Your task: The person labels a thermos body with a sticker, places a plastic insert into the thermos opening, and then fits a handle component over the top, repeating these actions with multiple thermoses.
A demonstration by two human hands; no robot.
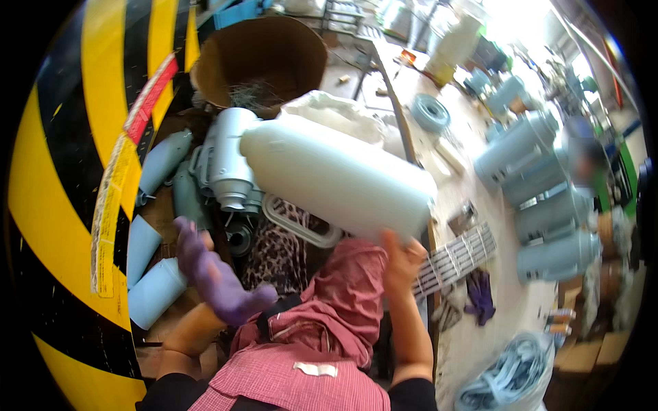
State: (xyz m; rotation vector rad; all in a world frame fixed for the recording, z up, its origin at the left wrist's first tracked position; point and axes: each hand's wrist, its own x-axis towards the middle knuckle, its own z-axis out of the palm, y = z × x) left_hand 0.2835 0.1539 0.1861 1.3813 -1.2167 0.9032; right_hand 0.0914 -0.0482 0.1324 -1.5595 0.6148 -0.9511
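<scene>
A large pale plastic flask shell (pixel 343 175) with a rounded neck and a loop handle (pixel 299 222) lies slanted across the air above my lap. My bare right hand (pixel 403 260) is closed on the rim of its wide lower end. My left hand (pixel 219 277), in a purple glove, is held out open with nothing in it, apart from the shell. Beyond its fingertips, light blue and grey-green flask shells (pixel 232 157) stand and lean in a pile. Two plain blue cylinders (pixel 156 293) lie beside the left hand.
A yellow-and-black striped panel (pixel 55 205) borders the left side. Behind the pile stands a large brown drum (pixel 260 58). The workbench (pixel 493 329) on the right carries a row of blue shells (pixel 555 253), a wire rack (pixel 456 260), a purple glove (pixel 480 296) and a bag of blue strips (pixel 507 377).
</scene>
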